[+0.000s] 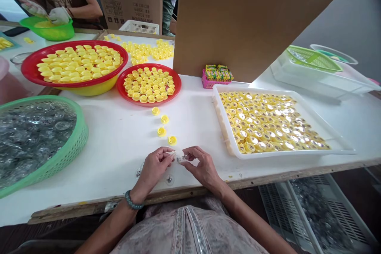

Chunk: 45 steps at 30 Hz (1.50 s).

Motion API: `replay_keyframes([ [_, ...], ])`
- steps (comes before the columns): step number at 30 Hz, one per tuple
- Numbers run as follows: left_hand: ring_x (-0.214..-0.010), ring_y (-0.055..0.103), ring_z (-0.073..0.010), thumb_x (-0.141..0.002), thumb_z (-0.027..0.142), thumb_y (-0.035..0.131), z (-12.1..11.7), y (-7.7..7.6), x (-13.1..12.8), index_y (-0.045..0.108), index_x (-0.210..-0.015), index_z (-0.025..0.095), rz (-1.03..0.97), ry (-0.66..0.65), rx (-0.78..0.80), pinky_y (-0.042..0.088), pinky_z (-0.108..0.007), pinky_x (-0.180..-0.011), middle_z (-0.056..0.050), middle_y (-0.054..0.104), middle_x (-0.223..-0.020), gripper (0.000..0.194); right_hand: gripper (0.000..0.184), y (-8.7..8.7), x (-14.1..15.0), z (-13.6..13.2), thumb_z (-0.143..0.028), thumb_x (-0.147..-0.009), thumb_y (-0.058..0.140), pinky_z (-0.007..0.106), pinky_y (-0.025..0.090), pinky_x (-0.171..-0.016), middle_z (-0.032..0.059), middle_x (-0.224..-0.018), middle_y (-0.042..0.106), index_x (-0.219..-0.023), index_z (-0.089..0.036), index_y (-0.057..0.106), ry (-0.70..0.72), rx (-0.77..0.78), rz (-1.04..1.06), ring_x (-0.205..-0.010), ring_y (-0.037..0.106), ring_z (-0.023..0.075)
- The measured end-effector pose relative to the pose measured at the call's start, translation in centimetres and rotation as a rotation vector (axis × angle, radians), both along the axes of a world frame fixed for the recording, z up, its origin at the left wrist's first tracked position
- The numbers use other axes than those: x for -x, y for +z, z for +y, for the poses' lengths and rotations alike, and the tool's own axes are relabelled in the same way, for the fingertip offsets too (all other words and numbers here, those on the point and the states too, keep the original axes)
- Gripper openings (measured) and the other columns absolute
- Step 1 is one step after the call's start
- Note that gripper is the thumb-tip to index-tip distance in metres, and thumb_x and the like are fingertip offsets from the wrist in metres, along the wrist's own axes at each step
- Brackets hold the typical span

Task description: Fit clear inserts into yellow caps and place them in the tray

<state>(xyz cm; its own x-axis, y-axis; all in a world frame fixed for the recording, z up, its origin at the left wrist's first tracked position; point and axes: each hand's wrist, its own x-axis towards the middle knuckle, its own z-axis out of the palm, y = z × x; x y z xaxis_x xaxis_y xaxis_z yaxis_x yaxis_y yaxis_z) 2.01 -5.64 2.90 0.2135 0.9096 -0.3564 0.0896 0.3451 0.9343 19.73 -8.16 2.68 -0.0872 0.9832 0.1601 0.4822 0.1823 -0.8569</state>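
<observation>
My left hand [154,168] and my right hand [201,165] meet over the white table [119,143], their fingertips pinching a small translucent piece [179,158]. Whether it is one piece or two is hard to tell. Just above my hands runs a short line of several yellow bottle caps [163,125]. Two small clear pieces [169,179] lie on the table near my left wrist, which wears a beaded bracelet [133,200].
To the left are a green basket [80,137] of clear pieces and red-rimmed containers [149,99] of yellow caps. A white tray [229,143] of caps lies right. A co-worker's gloved hand [59,15] works at a green bowl beyond. A plastic crate [312,214] stands below the table edge.
</observation>
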Motion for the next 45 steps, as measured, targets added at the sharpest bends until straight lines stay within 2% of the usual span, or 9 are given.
replay_keyframes([
  [5, -0.078, 0.060, -0.0183, -0.066, 0.028, 0.075, 0.5, 1.0, -0.2, 0.061, -0.094, 0.015, -0.355, 0.033, 0.070, 0.043, -0.027, -0.074, -0.006, 0.067, -0.081, 0.033, 0.024, 1.2, 1.2, 0.7, -0.025, -0.072, 0.068, 0.026, 0.048, -0.062, 0.0030, -0.080, 0.061, -0.094, -0.020, 0.064, 0.030, 0.004, 0.128, -0.064, 0.056, 0.0116],
  [10, -0.068, 0.055, -0.0118, -0.068, 0.023, 0.074, 0.5, 0.9, 0.1, 0.062, -0.097, 0.015, -0.433, 0.115, 0.103, 0.041, -0.022, -0.065, -0.003, 0.064, -0.076, 0.032, 0.029, 1.8, 2.0, 1.3, -0.030, -0.068, 0.072, 0.026, 0.048, -0.059, 0.0005, -0.068, 0.062, -0.091, -0.017, 0.062, -0.071, 0.336, 0.565, -0.062, 0.057, 0.0125],
  [13, -0.069, 0.056, -0.0125, -0.070, 0.024, 0.073, 0.2, 0.8, 0.2, 0.062, -0.101, 0.015, -0.426, 0.077, 0.112, 0.042, -0.022, -0.067, -0.003, 0.064, -0.077, 0.034, 0.030, 2.2, 1.9, 1.7, -0.030, -0.063, 0.075, 0.025, 0.047, -0.059, 0.0008, -0.071, 0.062, -0.087, -0.017, 0.064, -0.090, 0.405, 0.706, -0.062, 0.056, 0.0117],
  [17, -0.071, 0.058, -0.0140, -0.069, 0.026, 0.074, 0.0, 1.0, -0.2, 0.063, -0.097, 0.015, -0.396, 0.072, 0.087, 0.043, -0.024, -0.067, -0.005, 0.066, -0.082, 0.031, 0.027, 2.3, 1.8, 1.9, -0.028, -0.064, 0.075, 0.024, 0.047, -0.062, 0.0006, -0.073, 0.062, -0.086, -0.017, 0.065, -0.124, 0.382, 0.747, -0.065, 0.056, 0.0110],
  [26, -0.067, 0.055, -0.0129, -0.063, 0.025, 0.077, 0.0, 0.9, -0.4, 0.065, -0.083, 0.014, -0.389, 0.211, 0.085, 0.041, -0.023, -0.063, -0.004, 0.066, -0.078, 0.025, 0.024, 1.7, 2.7, 1.1, -0.030, -0.066, 0.074, 0.027, 0.048, -0.065, 0.0017, -0.072, 0.062, -0.083, -0.018, 0.062, -0.096, 0.358, 0.746, -0.067, 0.056, 0.0130],
  [32, -0.064, 0.052, -0.0116, -0.061, 0.025, 0.078, -0.1, 1.1, -0.7, 0.065, -0.081, 0.015, -0.425, 0.190, 0.135, 0.039, -0.022, -0.061, -0.002, 0.063, -0.073, 0.026, 0.029, 1.7, 2.7, 1.2, -0.029, -0.065, 0.075, 0.027, 0.048, -0.065, 0.0003, -0.070, 0.062, -0.086, -0.018, 0.060, -0.172, 0.310, 0.765, -0.066, 0.057, 0.0131],
  [37, -0.064, 0.050, -0.0105, -0.063, 0.023, 0.076, 0.2, 1.1, -0.4, 0.065, -0.080, 0.015, -0.418, 0.203, 0.111, 0.038, -0.021, -0.061, -0.002, 0.062, -0.076, 0.022, 0.027, 1.6, 2.4, 0.7, -0.030, -0.070, 0.072, 0.026, 0.047, -0.060, -0.0004, -0.067, 0.061, -0.091, -0.019, 0.059, -0.087, 0.319, 0.619, -0.062, 0.056, 0.0124],
  [42, -0.065, 0.050, -0.0125, -0.064, 0.023, 0.074, 1.0, 1.2, 0.6, 0.067, -0.079, 0.014, -0.377, 0.053, 0.126, 0.039, -0.023, -0.061, -0.004, 0.062, -0.077, 0.019, 0.035, 2.5, 0.9, 0.5, -0.030, -0.075, 0.067, 0.030, 0.050, -0.069, 0.0057, -0.097, 0.063, -0.109, -0.025, 0.061, 0.043, 0.039, 0.033, -0.081, 0.058, 0.0172],
  [45, -0.068, 0.053, -0.0143, -0.063, 0.022, 0.075, 1.1, 1.4, 0.6, 0.066, -0.079, 0.014, -0.380, -0.030, 0.129, 0.039, -0.023, -0.062, -0.005, 0.064, -0.077, 0.020, 0.039, 2.6, 0.7, 0.7, -0.026, -0.078, 0.064, 0.028, 0.051, -0.066, 0.0063, -0.100, 0.063, -0.117, -0.027, 0.057, 0.173, -0.068, -0.113, -0.086, 0.060, 0.0182],
])
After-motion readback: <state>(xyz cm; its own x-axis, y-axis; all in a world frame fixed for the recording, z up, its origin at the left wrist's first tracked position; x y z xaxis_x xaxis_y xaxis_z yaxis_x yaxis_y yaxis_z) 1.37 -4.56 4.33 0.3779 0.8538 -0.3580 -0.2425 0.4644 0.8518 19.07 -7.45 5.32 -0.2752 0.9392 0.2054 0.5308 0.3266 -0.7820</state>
